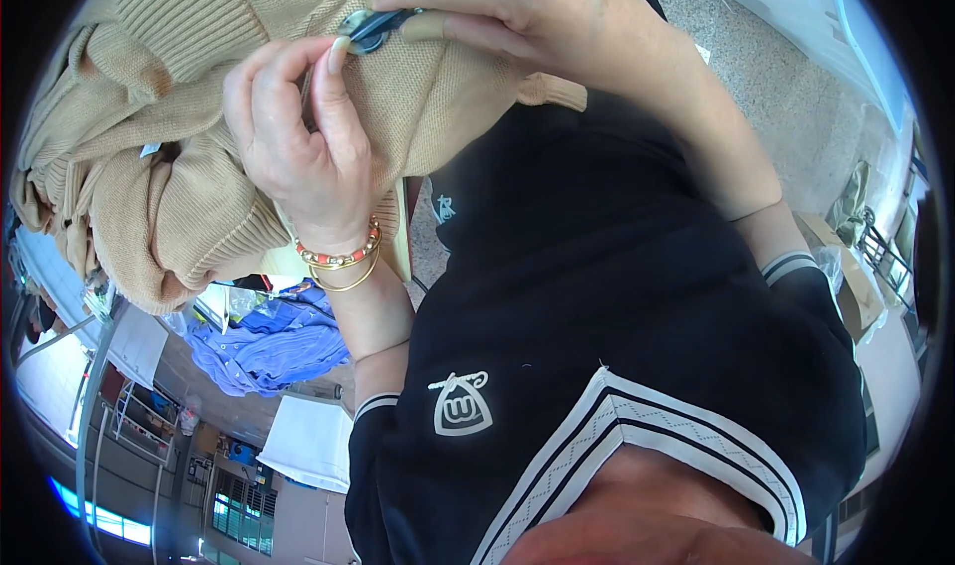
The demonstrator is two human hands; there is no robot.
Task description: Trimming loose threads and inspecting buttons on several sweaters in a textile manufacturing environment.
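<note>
A beige knitted sweater [438,117] is spread under both hands at the top of the view, its ribbed parts bunched to the left. My right hand [507,3] reaches over from the right with fingers closed round a small dark blue tool [373,30], which looks like thread snips. My left hand [308,137], with bracelets at the wrist, is closed in a pinch against the tool's left end. What sits between that thumb and finger is too small to make out.
More beige knitwear [179,207] is heaped at the left. Below it lies a crumpled blue garment [269,341] beside a white box-like thing [308,441]. A translucent plastic bin [806,18] stands at the upper right, with a cardboard box [851,277] farther down that side.
</note>
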